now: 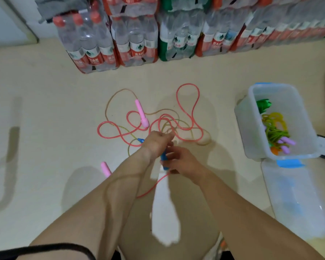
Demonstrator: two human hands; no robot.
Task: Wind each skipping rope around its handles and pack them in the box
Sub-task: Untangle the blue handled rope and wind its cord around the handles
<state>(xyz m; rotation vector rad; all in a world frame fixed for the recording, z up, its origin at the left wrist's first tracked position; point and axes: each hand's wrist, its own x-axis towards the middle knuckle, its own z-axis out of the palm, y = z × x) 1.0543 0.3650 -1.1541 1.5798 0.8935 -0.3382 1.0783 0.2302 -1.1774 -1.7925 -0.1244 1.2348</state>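
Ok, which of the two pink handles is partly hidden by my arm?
The lower-left pink handle, its lower end covered by your left forearm. The other pink handle lies fully in view farther up.

Bare floor (45,109) left, tangled ropes (158,124) centre, box (278,121) right, bottle packs (139,34) behind

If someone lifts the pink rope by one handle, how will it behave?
Probably floppy: the pink rope lies in loose curves. It likely drags the yellow rope along, since their loops cross. Its pink handle looks rounded, so may roll.
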